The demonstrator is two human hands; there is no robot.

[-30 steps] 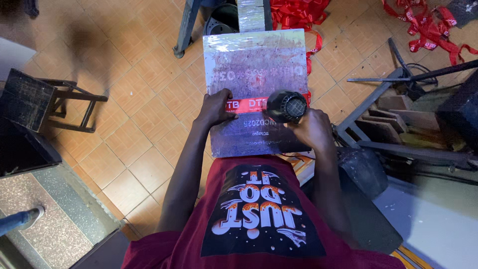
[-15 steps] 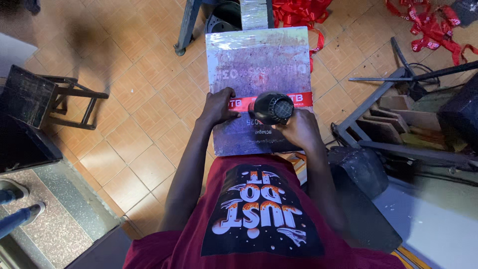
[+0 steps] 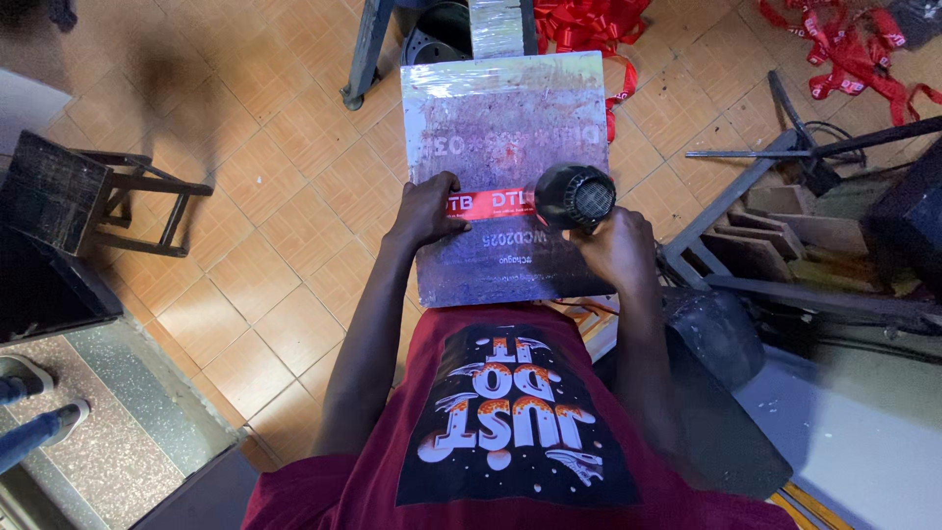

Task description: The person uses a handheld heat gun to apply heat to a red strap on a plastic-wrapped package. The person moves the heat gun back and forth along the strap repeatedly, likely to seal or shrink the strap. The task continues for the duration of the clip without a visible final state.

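Here the left hand (image 3: 424, 211) lies flat, fingers spread, pinning the red strip (image 3: 488, 204) on the worn board (image 3: 505, 128); the right hand (image 3: 616, 247), closed around the black heat gun (image 3: 574, 196), is over the strip's right end, so heating seems partly done.

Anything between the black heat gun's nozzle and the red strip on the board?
Nothing visible. The right hand holds the heat gun over the red strip on the board; the left hand presses the strip's other end, off to the side.
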